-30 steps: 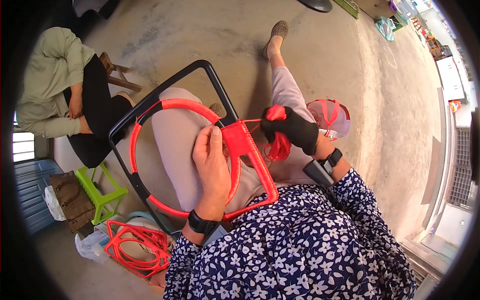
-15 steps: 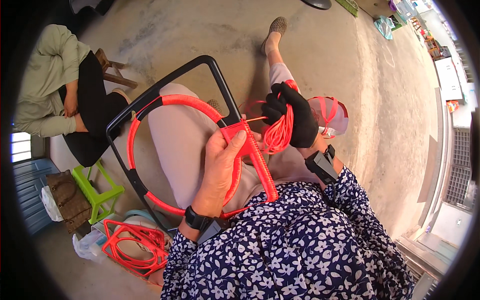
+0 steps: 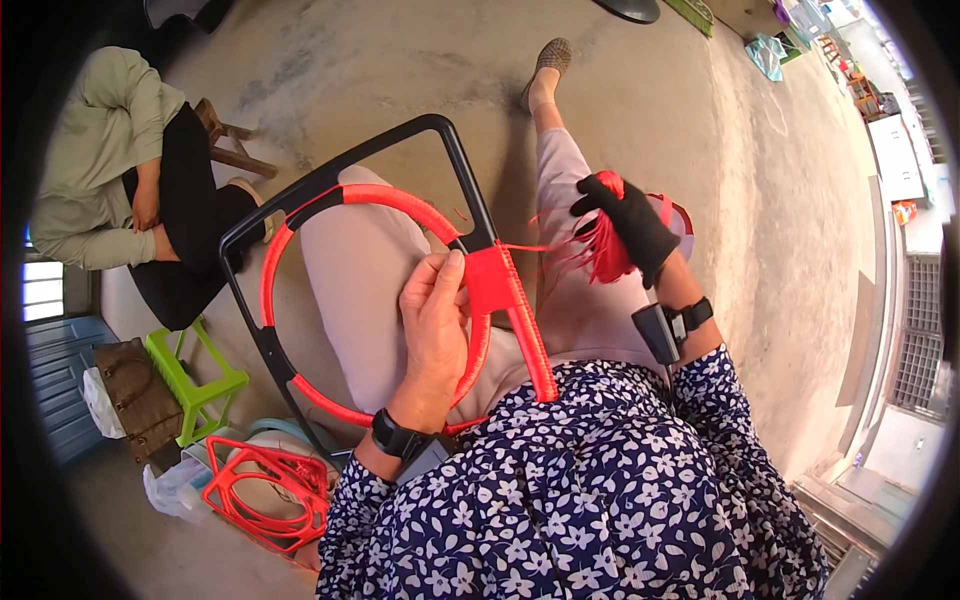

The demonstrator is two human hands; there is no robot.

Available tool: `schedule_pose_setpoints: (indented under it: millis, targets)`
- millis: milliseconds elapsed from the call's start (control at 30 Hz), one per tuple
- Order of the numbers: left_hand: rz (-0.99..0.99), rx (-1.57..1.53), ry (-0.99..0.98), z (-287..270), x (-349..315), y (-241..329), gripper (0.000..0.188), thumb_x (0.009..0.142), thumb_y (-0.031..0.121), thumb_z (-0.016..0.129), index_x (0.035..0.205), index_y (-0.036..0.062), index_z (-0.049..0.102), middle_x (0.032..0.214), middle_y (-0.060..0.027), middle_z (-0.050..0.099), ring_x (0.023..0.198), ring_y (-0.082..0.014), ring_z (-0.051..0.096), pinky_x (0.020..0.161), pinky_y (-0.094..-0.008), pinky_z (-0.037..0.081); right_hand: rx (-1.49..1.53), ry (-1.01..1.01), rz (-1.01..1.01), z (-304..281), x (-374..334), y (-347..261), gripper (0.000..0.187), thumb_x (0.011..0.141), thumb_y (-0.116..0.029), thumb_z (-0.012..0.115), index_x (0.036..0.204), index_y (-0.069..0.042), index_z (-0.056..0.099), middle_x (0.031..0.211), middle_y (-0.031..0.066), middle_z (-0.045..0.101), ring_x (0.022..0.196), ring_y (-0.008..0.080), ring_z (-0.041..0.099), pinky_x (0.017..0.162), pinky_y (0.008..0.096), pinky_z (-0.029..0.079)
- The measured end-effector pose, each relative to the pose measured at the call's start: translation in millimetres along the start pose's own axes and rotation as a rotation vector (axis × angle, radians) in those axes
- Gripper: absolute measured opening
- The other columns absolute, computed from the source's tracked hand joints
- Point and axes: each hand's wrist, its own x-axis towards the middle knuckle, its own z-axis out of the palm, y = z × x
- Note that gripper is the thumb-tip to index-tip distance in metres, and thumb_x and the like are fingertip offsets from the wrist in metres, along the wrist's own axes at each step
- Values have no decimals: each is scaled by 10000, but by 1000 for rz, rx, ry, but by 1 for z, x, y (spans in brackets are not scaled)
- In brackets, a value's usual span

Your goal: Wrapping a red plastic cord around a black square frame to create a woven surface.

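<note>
A black frame (image 3: 345,160) with a ring inside it rests across my lap, tilted. Red cord is wound tightly over much of the ring (image 3: 400,203) and along the near part of its right side (image 3: 530,345). My bare left hand (image 3: 437,320) pinches the frame by the red-wrapped joint (image 3: 490,282), thumb on top. In a black glove, my right hand (image 3: 637,225) grips a bundle of red cord (image 3: 608,245), smeared by motion. A taut strand runs from the joint to that bundle.
At the left a person (image 3: 110,160) sits with folded arms near a wooden stool (image 3: 235,150). A green plastic stool (image 3: 200,380) stands beside a brown bag (image 3: 140,400). Finished-looking red frames (image 3: 265,495) lie low left. A red and white item (image 3: 682,222) is partly hidden behind my right hand.
My right hand has moved right, away from the frame, drawing the red strand out longer. The frame has shifted slightly right, and my left hand still pinches it.
</note>
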Motion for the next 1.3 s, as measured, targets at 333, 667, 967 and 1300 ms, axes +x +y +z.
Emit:
schedule_pose_setpoints:
  millis: [333, 667, 967, 1300]
  targets:
    - [237, 58, 5, 21, -5, 8, 469, 1005, 401, 429, 1277, 19, 455, 1134, -81, 595, 972, -140, 588, 816, -296, 486, -969, 55, -1267, 99, -28, -80, 342, 753, -65, 674, 1091, -60, 623, 1049, 84, 669, 947, 302, 653, 822, 359, 524]
    - [182, -113, 143, 10, -5, 11, 287, 922, 92, 473, 1193, 10, 518, 1091, -101, 608, 946, -175, 614, 807, -356, 531, -190, -241, -197, 73, -9, -52, 231, 903, -245, 630, 1015, -44, 646, 972, 53, 672, 912, 116, 612, 822, 259, 482]
    - [60, -20, 124, 2, 5, 5, 263, 917, 98, 509, 1170, 36, 545, 1061, -65, 621, 948, -150, 606, 836, -293, 503, -97, -594, -471, 85, 13, -27, 305, 902, -185, 637, 1155, -31, 567, 1073, 46, 636, 972, 101, 576, 865, 263, 469]
    - [37, 1, 202, 0, 6, 3, 283, 966, 257, 560, 1151, 44, 583, 984, -16, 627, 878, -111, 595, 807, -286, 479, 27, -39, -493, 86, 14, -63, 188, 880, -163, 656, 997, -16, 647, 905, 41, 682, 822, 81, 596, 751, 242, 479]
